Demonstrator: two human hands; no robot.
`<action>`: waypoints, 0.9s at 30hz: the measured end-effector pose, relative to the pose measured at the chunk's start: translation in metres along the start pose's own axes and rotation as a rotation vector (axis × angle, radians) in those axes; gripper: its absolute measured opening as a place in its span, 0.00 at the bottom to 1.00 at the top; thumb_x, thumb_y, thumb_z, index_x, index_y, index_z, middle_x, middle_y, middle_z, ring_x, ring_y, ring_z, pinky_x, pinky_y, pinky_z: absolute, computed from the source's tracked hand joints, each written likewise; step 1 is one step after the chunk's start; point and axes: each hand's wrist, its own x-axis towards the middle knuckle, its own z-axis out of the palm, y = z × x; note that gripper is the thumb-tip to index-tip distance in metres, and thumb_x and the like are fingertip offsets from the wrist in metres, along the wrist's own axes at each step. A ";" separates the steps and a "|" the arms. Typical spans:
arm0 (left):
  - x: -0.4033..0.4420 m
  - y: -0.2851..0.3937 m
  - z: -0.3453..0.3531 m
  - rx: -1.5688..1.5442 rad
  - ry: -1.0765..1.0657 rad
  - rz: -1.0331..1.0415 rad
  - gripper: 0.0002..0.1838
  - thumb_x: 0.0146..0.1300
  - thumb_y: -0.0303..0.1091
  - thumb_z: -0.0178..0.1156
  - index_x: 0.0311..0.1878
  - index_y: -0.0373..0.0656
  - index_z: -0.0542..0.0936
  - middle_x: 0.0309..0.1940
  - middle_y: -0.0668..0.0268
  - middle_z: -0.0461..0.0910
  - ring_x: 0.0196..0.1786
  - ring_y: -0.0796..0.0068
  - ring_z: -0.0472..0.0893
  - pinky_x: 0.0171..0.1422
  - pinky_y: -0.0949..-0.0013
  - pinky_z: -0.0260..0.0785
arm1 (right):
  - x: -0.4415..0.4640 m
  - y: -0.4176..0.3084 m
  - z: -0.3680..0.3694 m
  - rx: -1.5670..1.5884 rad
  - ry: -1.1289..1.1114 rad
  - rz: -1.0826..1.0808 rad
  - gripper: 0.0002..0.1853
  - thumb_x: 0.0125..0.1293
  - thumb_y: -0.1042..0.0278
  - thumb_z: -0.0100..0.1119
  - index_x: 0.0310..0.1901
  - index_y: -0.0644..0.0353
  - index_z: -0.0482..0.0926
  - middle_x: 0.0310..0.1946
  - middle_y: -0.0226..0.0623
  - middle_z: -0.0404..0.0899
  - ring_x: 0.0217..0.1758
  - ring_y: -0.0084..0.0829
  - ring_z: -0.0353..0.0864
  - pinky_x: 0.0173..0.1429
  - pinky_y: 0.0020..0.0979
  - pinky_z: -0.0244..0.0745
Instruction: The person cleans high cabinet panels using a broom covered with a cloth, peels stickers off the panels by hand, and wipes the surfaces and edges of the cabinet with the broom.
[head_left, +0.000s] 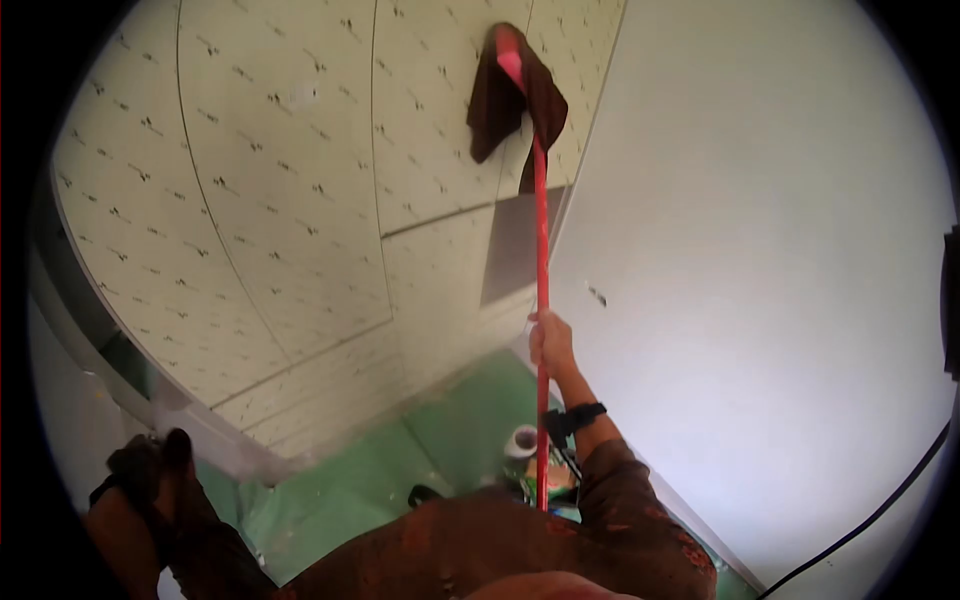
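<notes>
A long red pole (542, 240) runs upward from near my body toward the patterned panels. My right hand (551, 342) is wrapped around it at mid-length, and a black band is strapped round that wrist. Over the pole's pink top end hangs a dark brown cloth (546, 100), draped in two flaps against the cream panels. My left hand (150, 462) is low at the left edge, dark and blurred, beside the panels' lower edge. Whether its fingers hold anything is not clear.
Cream panels (290, 180) with small printed marks fill the left and middle. A plain white wall (760, 220) stands close on the right. Below, a white roll (521, 441) and other items lie on the green floor (450, 400). A black cable (880, 510) hangs at right.
</notes>
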 end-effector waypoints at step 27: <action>-0.255 -0.125 0.413 -1.228 0.142 -1.706 0.23 0.67 0.33 0.47 0.63 0.33 0.62 0.49 0.56 0.75 0.48 0.68 0.79 0.55 0.65 0.71 | 0.284 -0.328 -0.004 0.477 -0.178 -0.267 0.17 0.66 0.57 0.48 0.43 0.67 0.71 0.18 0.34 0.67 0.12 0.22 0.62 0.13 0.27 0.57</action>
